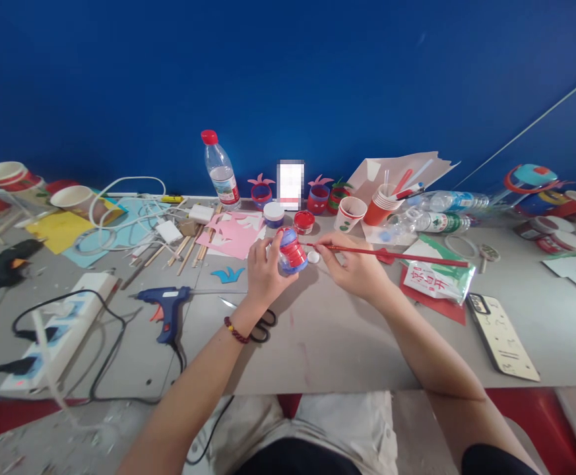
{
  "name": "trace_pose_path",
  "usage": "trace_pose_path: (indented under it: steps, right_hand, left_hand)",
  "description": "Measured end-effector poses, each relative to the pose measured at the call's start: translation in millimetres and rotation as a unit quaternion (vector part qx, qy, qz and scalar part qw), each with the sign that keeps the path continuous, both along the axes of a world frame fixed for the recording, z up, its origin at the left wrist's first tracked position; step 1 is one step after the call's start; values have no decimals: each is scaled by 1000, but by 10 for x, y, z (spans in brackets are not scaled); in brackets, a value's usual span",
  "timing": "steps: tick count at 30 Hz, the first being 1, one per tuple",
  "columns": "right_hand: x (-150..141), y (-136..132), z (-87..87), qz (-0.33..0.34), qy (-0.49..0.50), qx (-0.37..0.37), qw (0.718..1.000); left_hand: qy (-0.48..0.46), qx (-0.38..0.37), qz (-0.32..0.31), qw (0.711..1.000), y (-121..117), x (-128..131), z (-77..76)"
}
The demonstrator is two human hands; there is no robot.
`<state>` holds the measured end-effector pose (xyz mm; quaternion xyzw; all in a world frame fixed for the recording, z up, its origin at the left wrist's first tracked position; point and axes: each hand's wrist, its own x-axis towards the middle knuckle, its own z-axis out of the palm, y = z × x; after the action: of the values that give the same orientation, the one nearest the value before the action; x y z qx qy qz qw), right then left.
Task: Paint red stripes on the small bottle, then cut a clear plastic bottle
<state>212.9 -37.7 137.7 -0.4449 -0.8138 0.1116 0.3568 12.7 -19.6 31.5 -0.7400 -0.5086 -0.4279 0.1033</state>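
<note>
My left hand (266,267) is closed around a small clear plastic piece painted red and blue (293,252), held tilted above the table. In my right hand (350,267) is a red-handled paintbrush (396,254), pinched near its front, with the tip close to the painted piece; whether it touches I cannot tell. Just behind the hands stand an open pot of red paint (304,222) and a pot of blue paint (274,214). A small white cap (313,256) lies between my hands. Painted cups with leaf-like tops (261,192) stand at the back.
A blue glue gun (166,310), scissors (262,326) and a power strip (64,330) lie to the left. Behind stand a tall bottle (222,175) and a paper cup (351,215). A phone (503,338) and plastic bottles (441,222) are at the right.
</note>
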Motion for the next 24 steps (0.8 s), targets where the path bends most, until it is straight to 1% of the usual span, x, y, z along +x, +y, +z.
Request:
trace_pose_path:
  steps: [4, 10, 14, 19, 24]
  right_hand:
    - [-63, -97, 16, 10, -7, 8, 1000]
    - [-113, -200, 41, 27, 1, -15, 1000]
    - [-126, -183, 41, 38, 12, -15, 999]
    - [-112, -120, 48, 33, 25, -2, 999]
    - [-47, -78, 96, 26, 35, 14, 999]
  left_hand:
    - [13, 9, -2, 1000, 7, 5, -28]
    - [28, 36, -4, 999, 2, 37, -41]
    - [28, 29, -6, 999, -2, 34, -46]
    - [16, 6, -5, 1000, -13, 20, -34]
    - [7, 13, -4, 1000, -12, 13, -10]
